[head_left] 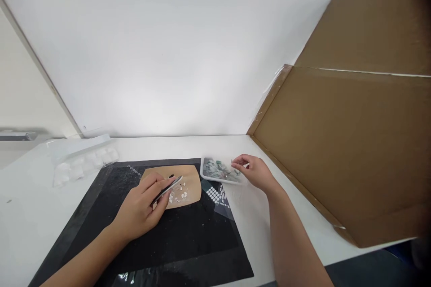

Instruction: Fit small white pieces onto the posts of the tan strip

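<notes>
My left hand (141,208) is closed around a pair of tweezers (167,189), their tips over a tan pad (188,178) strewn with several small white pieces (178,193). The pad lies on a black mat (188,237). My right hand (254,171) reaches into a small white tray (204,171) of greenish-grey pieces (218,170), thumb and forefinger pinched together at its right end; what they hold is too small to make out. A clear sheet with rows of white dots (215,195) lies beside the pad.
A clear plastic blister tray (81,161) sits at the back left of the white table (27,215). A large brown cardboard panel (346,143) leans along the right side. A white wall stands behind.
</notes>
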{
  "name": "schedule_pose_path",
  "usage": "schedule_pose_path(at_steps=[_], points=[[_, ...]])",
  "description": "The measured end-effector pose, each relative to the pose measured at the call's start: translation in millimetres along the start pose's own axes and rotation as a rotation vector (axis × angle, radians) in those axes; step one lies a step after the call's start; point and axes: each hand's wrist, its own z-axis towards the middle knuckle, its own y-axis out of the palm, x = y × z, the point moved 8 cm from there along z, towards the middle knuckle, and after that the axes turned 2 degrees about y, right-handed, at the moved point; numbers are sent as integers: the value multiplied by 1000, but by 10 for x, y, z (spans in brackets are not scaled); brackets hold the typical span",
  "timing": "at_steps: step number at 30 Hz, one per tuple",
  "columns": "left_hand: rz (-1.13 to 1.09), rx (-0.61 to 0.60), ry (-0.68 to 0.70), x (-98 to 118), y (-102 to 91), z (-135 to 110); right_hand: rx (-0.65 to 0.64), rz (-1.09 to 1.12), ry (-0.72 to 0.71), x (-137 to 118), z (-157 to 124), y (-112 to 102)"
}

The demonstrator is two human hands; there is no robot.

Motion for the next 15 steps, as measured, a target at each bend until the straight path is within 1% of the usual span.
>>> schedule_pose_path(at_steps=[4,10,15], points=[[4,13,1,-19,-1,5,-23,24,11,38,12,52],[19,-7,13,-3,32,-12,6,59,2,44,33,77],[3,-33,3,-30,50,-15,25,90,-16,7,38,60]])
